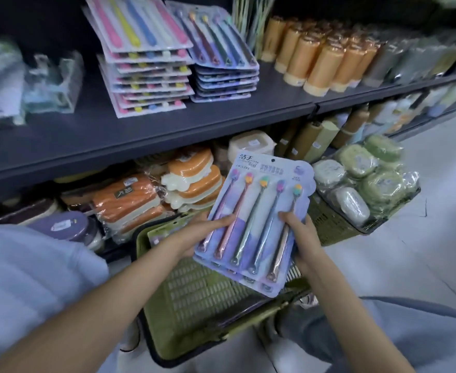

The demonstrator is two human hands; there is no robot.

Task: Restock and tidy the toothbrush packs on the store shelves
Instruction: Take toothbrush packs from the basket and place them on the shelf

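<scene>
Both bare forearms reach forward and converge, the left hand (200, 232) and right hand (300, 238) each curled with the thumb lying on top, gripping.

A single wide-angle view from the person's head looks forward and steeply down, close over both forearms. It faces dark store shelves (167, 122) running across the upper frame, with a green basket (194, 292) directly below and pale floor (409, 251) at right.
</scene>
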